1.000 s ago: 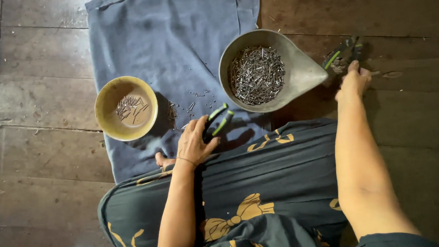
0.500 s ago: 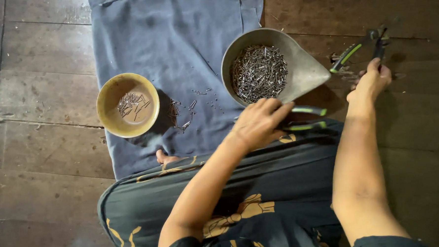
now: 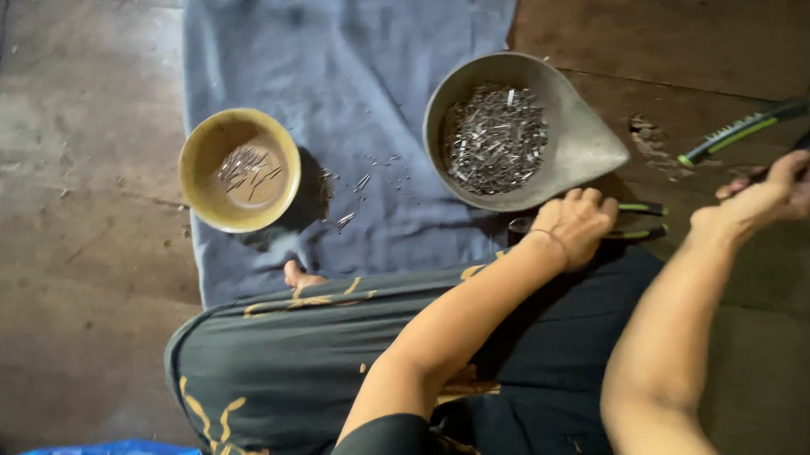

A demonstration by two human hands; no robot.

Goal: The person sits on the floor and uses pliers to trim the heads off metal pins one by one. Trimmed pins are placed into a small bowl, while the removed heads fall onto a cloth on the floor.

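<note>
The left hand [image 3: 576,225] is curled over a pair of pliers with black and green handles [image 3: 637,220], its fingers closed on the tool near the head while the two handles stick out to the right, lying on the dark wooden floor [image 3: 706,32] just below the scoop. The right hand [image 3: 772,193] is raised further right, fingers pressed together around one dark handle of a second pair of black and green pliers [image 3: 751,130], whose other handle slants up toward the picture's edge. Just above the left hand sits a grey metal scoop-shaped pan with a pointed spout [image 3: 583,142], holding a heap of short, thin silvery metal pieces [image 3: 494,140]. It rests partly on a blue-grey cloth [image 3: 361,66] spread over the floor. Well to the left on that cloth stands a round yellow bowl [image 3: 203,150] with only a small scatter of the same metal pieces [image 3: 248,166] at its bottom. A few loose pieces [image 3: 359,186] lie on the cloth between the two containers. The person's dark skirt with yellow pattern [image 3: 310,350] fills the foreground.
</note>
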